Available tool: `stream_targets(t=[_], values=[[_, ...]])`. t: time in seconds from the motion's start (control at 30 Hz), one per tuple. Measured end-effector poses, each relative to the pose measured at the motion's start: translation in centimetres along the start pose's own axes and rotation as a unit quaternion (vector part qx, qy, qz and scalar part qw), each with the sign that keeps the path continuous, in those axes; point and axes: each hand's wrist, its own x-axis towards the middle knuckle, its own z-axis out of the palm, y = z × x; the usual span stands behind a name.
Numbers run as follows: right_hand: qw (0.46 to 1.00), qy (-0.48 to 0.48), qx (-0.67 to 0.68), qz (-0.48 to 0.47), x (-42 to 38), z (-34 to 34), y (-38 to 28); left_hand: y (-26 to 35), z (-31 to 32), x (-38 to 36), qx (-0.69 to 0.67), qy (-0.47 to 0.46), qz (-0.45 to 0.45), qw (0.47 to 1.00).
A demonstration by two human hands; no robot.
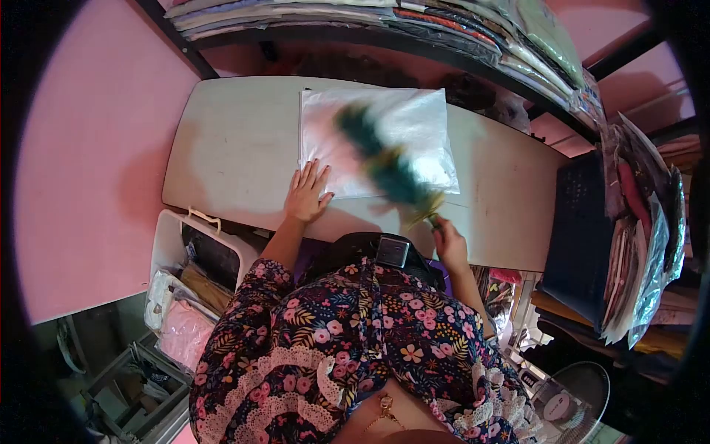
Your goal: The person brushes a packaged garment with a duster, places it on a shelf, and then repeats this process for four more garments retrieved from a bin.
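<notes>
A flat, shiny white plastic-wrapped packet lies on the pale table. My left hand rests flat with fingers spread, the fingertips on the packet's near left corner. Closed around a handle, my right hand is at the table's near edge. From it a green and yellow duster, smeared by motion, slants up and left over the packet. Part of the packet is hidden behind the duster.
Above the table's far edge runs a shelf of stacked plastic-wrapped garments. A dark blue bin and more wrapped packs stand at the right. Lower left is a white plastic bin with packets; lower right, a fan.
</notes>
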Motion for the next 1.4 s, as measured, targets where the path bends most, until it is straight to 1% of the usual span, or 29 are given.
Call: stream_targets(t=[0.03, 0.1, 0.17, 0.2, 0.23, 0.3, 0.33, 0.37, 0.43, 0.47, 0.5, 0.57, 0.63, 0.7, 0.73, 0.77, 0.8, 0.83, 0.9, 0.93, 0.97, 1.07, 1.1, 1.13, 1.17, 1.2, 1.23, 1.3, 1.4], values=[[0.994, -0.075, -0.071, 0.017, 0.6, -0.7, -1.4, 0.0, 0.0, 0.0, 0.002, 0.002, -0.003, 1.000], [0.998, -0.023, -0.051, 0.022, 1.1, 0.5, 0.3, 0.3, -0.2, 0.1, 0.004, 0.000, 0.000, 1.000], [0.991, 0.064, -0.041, 0.113, 2.2, 1.4, 1.7, 0.2, 0.2, 0.2, 0.002, 0.010, -0.002, 1.000], [0.986, 0.107, -0.023, 0.129, 3.3, 1.5, 1.3, 0.2, 0.2, 0.2, -0.003, 0.005, -0.001, 1.000], [0.987, 0.104, -0.020, 0.124, 3.9, 1.5, 0.7, 0.3, 0.2, 0.3, -0.007, -0.001, 0.000, 1.000], [0.996, 0.027, -0.022, 0.084, 4.7, 1.5, -0.4, 0.4, 0.2, 0.2, -0.008, 0.000, -0.003, 1.000], [0.998, -0.039, -0.019, 0.040, 4.7, 1.8, -0.8, 0.4, 0.1, 0.3, -0.011, 0.001, -0.002, 1.000], [0.997, -0.068, -0.005, -0.033, 4.8, 1.9, -1.2, 0.4, 0.1, 0.4, -0.010, 0.004, -0.003, 1.000], [0.987, -0.129, -0.092, -0.031, 6.0, 1.2, -2.7, 0.6, -0.1, 0.8, 0.020, -0.091, -0.033, 0.995], [0.989, -0.105, -0.101, 0.004, 6.8, 1.2, -2.4, 0.9, -0.2, 0.5, -0.012, -0.008, -0.009, 1.000], [0.990, -0.081, -0.109, 0.040, 7.9, 1.5, -2.1, 1.1, -0.4, 0.5, -0.012, -0.008, -0.011, 1.000], [0.995, 0.022, -0.083, 0.057, 9.7, 2.0, -2.4, 1.3, -0.4, 0.7, -0.019, -0.006, -0.006, 1.000], [0.997, -0.007, -0.067, 0.047, 11.0, 2.1, -3.6, 1.5, -0.5, 0.7, -0.025, 0.000, -0.007, 1.000], [0.990, -0.100, -0.093, -0.024, 10.8, 1.8, -5.2, 1.7, -0.9, 0.9, -0.025, -0.003, -0.001, 1.000], [0.982, -0.144, -0.058, -0.104, 10.9, 2.3, -4.9, 1.7, -1.1, 1.1, -0.025, 0.000, -0.001, 1.000], [0.973, -0.188, -0.095, -0.099, 10.7, 2.5, -5.3, 1.9, -1.3, 1.5, 0.037, -0.088, -0.025, 0.995], [0.975, -0.169, -0.111, -0.093, 11.0, 2.3, -6.1, 1.9, -1.4, 1.7, 0.098, -0.176, -0.050, 0.978], [0.977, -0.150, -0.128, -0.087, 11.3, 2.2, -6.4, 1.9, -1.1, 1.6, 0.097, -0.175, -0.050, 0.979], [0.988, -0.072, -0.133, -0.005, 12.9, 3.1, -5.9, 1.9, -0.7, 1.0, -0.024, 0.012, -0.001, 1.000], [0.993, -0.020, -0.113, 0.006, 13.4, 3.4, -5.8, 1.9, -0.6, 1.0, -0.028, 0.014, 0.002, 1.000], [0.993, -0.021, -0.113, 0.004, 13.7, 3.7, -5.6, 2.0, -0.5, 1.0, -0.028, 0.015, 0.000, 1.000], [0.981, -0.136, -0.125, -0.066, 13.9, 3.7, -6.7, 2.1, -0.9, 1.5, -0.021, 0.014, 0.005, 1.000], [0.973, -0.160, -0.093, -0.135, 13.7, 3.7, -7.0, 2.1, -1.3, 2.0, -0.005, -0.112, -0.036, 0.993], [0.971, -0.167, -0.107, -0.137, 13.6, 3.6, -7.2, 2.1, -1.6, 2.3, 0.011, -0.235, -0.078, 0.969], [0.967, -0.174, -0.119, -0.139, 13.4, 3.5, -7.4, 2.1, -1.4, 2.1, 0.010, -0.235, -0.076, 0.969], [0.974, -0.151, -0.143, -0.095, 13.7, 3.4, -7.4, 2.1, -1.2, 1.5, -0.007, -0.109, -0.037, 0.993], [0.977, -0.127, -0.166, -0.050, 14.2, 3.4, -7.4, 2.2, -1.0, 1.2, -0.025, 0.019, 0.002, 0.999], [0.987, -0.044, -0.150, 0.025, 14.8, 3.0, -6.9, 2.2, -0.8, 1.1, -0.026, 0.018, 0.002, 1.000], [0.989, -0.033, -0.139, 0.033, 13.7, 2.4, -6.2, 2.2, -1.0, 1.2, -0.015, 0.012, 0.005, 1.000]])
